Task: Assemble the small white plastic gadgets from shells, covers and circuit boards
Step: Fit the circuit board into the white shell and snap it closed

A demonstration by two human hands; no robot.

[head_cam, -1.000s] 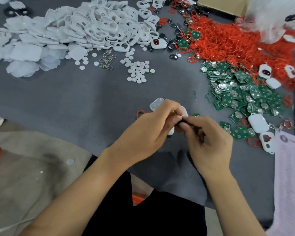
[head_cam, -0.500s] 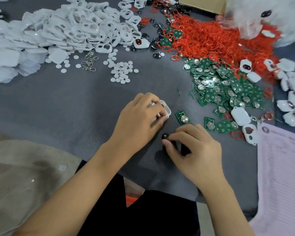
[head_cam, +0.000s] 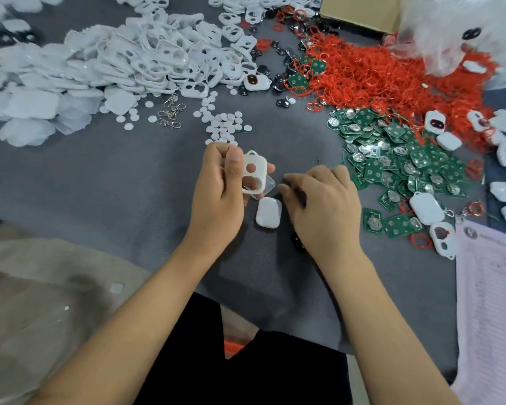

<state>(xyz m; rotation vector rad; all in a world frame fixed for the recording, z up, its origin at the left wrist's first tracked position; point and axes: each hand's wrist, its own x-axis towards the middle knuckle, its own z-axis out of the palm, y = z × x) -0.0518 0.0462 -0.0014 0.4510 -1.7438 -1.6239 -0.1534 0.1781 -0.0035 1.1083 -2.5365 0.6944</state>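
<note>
Two hands mid-mat | white shell (head_cam: 268, 212) now lies face-down between them, long axis near-far | right hand (head_cam: 323, 206), fingers curled, has dropped to mat; grasp unclear | left hand (head_cam: 219, 185) has lifted two-hole cover (head_cam: 254, 174), pinched, loop end far | judged: fitting board next | circuit boards (head_cam: 398, 165) far-right

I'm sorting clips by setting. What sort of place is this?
Probably a small hand-assembly workbench. A grey table holds bulk heaps of parts: white covers, green circuit boards and red rings. The left hand holds one white cover with two holes.
</note>
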